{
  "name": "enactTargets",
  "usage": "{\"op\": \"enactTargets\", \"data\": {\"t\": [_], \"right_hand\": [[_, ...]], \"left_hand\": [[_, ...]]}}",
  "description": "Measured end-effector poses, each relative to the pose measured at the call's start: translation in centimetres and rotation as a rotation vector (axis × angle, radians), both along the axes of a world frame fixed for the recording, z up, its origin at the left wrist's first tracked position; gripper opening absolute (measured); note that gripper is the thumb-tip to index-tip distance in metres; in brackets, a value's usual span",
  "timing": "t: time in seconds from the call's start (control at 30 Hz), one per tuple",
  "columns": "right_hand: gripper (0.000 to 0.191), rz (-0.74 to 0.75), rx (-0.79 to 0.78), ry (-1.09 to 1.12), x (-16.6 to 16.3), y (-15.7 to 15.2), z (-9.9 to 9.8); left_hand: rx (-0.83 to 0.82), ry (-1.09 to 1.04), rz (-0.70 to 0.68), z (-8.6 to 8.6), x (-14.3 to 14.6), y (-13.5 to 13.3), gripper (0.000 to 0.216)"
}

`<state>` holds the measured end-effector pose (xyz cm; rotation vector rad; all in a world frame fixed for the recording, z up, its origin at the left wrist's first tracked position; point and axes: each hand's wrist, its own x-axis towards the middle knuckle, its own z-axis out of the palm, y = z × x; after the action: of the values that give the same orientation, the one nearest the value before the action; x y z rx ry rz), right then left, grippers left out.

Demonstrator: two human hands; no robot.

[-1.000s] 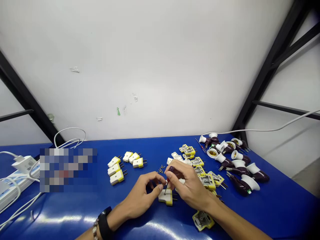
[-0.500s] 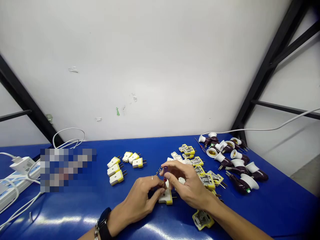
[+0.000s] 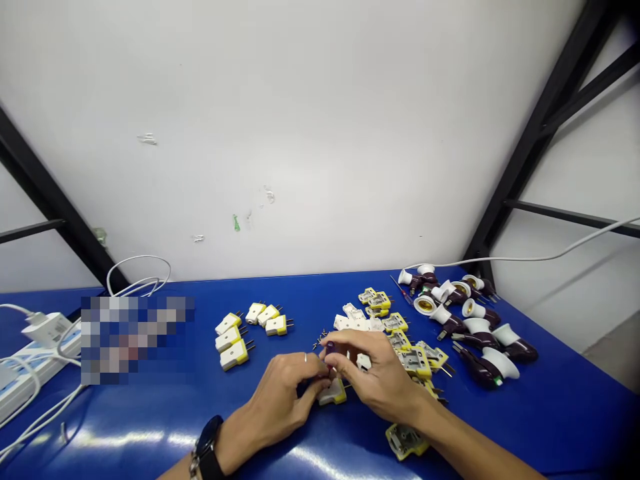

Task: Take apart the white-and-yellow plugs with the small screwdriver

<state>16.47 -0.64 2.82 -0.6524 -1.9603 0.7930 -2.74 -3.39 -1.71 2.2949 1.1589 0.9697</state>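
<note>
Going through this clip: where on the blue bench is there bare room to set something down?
The blue bench shows bare room below the lampholders, right of the lone plug base. It is crowded around the right hand, among the opened plugs.

Workshop corner: white wall, black frame, blue bench.

Smooth white wall panel (image 3: 300, 133), marked by small scraps of tape residue (image 3: 147, 139) and a green fleck (image 3: 236, 223), rises behind a glossy blue bench top (image 3: 565, 413). Black metal struts (image 3: 530, 153) slant across far left and right. Grey floor (image 3: 615, 353) shows near right. Overhead light glares along the bench's near edge.
</note>
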Motion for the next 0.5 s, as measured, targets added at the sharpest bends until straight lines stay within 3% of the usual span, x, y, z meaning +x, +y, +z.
{"op": "enactTargets", "data": {"t": [0.07, 0.13, 0.33, 0.5], "right_hand": [[0.008, -0.045, -0.024, 0.017, -0.15, -0.02, 0.09], [0.016, -0.052, -0.045, 0.039, -0.23, 0.00, 0.16], [0.025, 0.056, -0.047, 0.005, 0.11, 0.20, 0.19], [0.004, -0.003, -0.030, -0.035, -0.01, 0.30, 0.10]], "left_hand": [[0.003, 0.005, 0.019, 0.09, 0.14, 0.05, 0.012], [-0.002, 0.005, 0.047, 0.04, 0.22, 0.18, 0.019], [-0.043, -0.017, 0.030, -0.14, -0.01, 0.22, 0.019], [-0.005, 0.004, 0.018, 0.17, 0.13, 0.02, 0.019]]}}
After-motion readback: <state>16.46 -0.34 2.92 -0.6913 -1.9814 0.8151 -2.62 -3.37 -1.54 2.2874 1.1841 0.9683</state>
